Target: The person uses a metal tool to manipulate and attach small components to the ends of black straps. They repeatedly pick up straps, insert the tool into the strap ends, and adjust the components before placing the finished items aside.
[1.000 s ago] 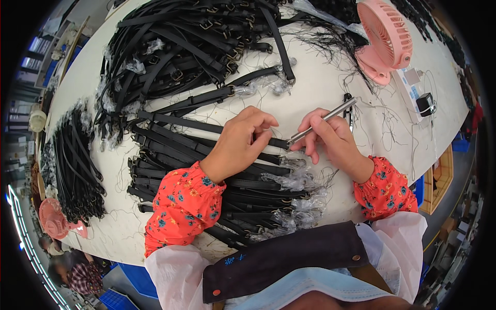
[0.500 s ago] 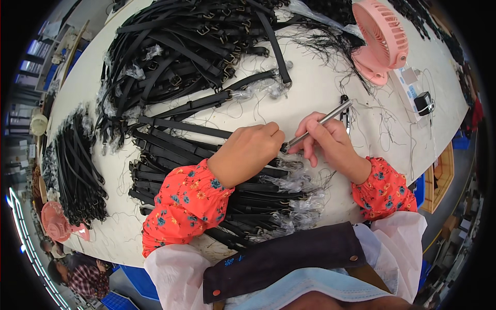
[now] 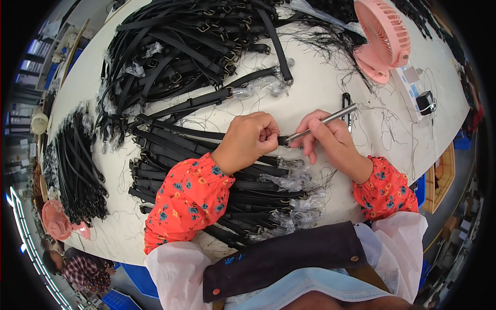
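My left hand [image 3: 249,142] is closed in a pinch on a black strap [image 3: 196,131], whose small dark end pokes out past my fingertips. My right hand [image 3: 330,138] grips a slim silver pen-like metal tool [image 3: 338,113]. The tool's lower tip meets the strap end beside my left fingers, and its other end slants up to the right. Under and below my left hand lies a row of black straps [image 3: 258,201] with metal buckles, their right ends wrapped in clear plastic [image 3: 305,206]. What the tip does to the strap is too small to make out.
A big heap of black buckled straps [image 3: 175,46] covers the far left of the white table [image 3: 372,191]. A smaller bundle [image 3: 77,165] lies at the left. A pink fan [image 3: 382,36], black thread clippers [image 3: 346,111] and a white power strip [image 3: 409,93] stand right. Loose threads are scattered about.
My left hand has turned and shifted slightly, with the fingers now curled more tightly at the strap end. The held strap has bowed downward. The metal tool lies a little flatter and farther right.
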